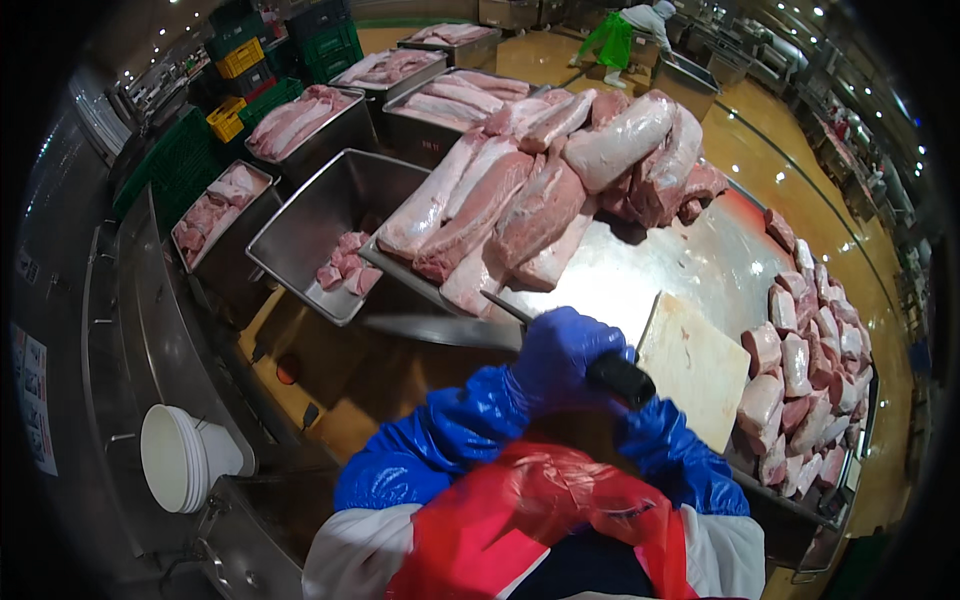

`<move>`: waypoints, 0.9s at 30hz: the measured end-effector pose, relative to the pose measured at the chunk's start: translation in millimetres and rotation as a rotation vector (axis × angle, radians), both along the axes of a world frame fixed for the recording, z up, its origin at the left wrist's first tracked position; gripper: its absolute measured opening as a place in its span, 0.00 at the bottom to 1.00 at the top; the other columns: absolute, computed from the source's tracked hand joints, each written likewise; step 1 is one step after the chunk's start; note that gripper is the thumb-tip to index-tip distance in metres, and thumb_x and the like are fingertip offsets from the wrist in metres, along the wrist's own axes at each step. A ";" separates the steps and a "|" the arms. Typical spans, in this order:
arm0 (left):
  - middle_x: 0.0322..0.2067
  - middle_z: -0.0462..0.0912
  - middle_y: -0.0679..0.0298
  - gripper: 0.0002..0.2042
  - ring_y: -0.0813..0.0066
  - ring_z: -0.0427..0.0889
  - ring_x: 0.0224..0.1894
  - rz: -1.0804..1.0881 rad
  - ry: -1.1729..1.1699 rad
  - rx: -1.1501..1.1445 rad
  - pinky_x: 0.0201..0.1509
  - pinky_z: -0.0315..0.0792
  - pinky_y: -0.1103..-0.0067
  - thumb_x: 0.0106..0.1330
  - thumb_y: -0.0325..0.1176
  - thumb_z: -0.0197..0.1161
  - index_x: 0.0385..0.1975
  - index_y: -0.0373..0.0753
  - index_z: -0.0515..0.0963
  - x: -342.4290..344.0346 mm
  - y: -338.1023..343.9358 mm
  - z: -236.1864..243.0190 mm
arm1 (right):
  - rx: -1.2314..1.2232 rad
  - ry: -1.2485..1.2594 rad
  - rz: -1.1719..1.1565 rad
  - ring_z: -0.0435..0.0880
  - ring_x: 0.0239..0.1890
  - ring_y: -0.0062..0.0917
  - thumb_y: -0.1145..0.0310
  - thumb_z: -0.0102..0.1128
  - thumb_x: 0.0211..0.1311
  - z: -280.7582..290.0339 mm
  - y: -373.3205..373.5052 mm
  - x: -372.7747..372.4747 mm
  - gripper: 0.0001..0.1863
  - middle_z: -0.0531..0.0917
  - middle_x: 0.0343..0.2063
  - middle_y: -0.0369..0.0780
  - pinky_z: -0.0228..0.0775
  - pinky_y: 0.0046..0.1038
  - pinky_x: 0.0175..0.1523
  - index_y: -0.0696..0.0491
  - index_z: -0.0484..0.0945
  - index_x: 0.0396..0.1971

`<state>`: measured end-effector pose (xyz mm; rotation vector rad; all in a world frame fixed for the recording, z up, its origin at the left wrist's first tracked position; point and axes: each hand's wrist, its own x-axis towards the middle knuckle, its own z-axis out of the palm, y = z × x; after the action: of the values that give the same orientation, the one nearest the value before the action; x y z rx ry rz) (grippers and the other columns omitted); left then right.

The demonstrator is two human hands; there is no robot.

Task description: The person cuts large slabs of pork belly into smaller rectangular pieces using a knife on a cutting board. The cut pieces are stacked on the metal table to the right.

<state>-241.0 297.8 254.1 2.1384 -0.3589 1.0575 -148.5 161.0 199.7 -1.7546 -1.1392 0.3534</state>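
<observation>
My left hand [565,355], in a blue glove, is closed in a fist in front of my chest. A thick black handle [622,380] sticks out on its right side. On the other side a thin, pointed metal rod [506,306], apparently a sharpening steel in line with that handle, comes out. A broad knife blade [440,330], blurred, reaches left from behind the fist. My right arm [675,440], in a blue sleeve, bends in toward the fist; its hand is hidden there. Just beyond lie long pale-pink slabs of meat [540,205], piled on the metal table [640,260].
A white cutting board [690,370] lies right of my hands, beside many cut meat chunks [800,370]. Left of the table, a steel bin [300,225] holds several pieces; more meat-filled bins [310,125] stand behind. A white bucket [180,460] is lower left. Far off, a person [625,40] bends over a bin.
</observation>
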 end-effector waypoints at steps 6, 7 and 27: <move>0.20 0.78 0.62 0.09 0.57 0.79 0.24 -0.039 -0.027 -0.076 0.31 0.71 0.67 0.46 0.38 0.70 0.24 0.45 0.78 -9.8 20.4 -8.7 | -0.883 -0.145 -0.486 0.83 0.23 0.42 0.41 0.48 0.68 -108.3 -152.9 108.8 0.33 0.82 0.18 0.52 0.73 0.41 0.34 0.59 0.84 0.24; 0.20 0.77 0.61 0.08 0.56 0.78 0.24 -0.221 -0.121 -0.111 0.30 0.70 0.67 0.46 0.35 0.70 0.21 0.44 0.77 -1.9 21.8 -17.8 | -0.963 -0.278 -0.437 0.83 0.22 0.39 0.41 0.46 0.69 -132.9 -194.1 142.1 0.34 0.81 0.16 0.51 0.74 0.39 0.37 0.59 0.84 0.27; 0.20 0.79 0.60 0.13 0.56 0.81 0.26 -0.022 0.293 0.065 0.32 0.72 0.65 0.44 0.40 0.73 0.25 0.46 0.77 77.8 -60.6 -14.3 | -0.859 -0.661 -0.396 0.78 0.20 0.39 0.47 0.55 0.66 -123.0 -255.9 135.9 0.27 0.77 0.14 0.46 0.70 0.41 0.29 0.57 0.79 0.20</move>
<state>-163.1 237.2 239.8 2.3010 -0.2788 0.7141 -12.7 -94.9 76.7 -2.9470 -1.1054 -0.0148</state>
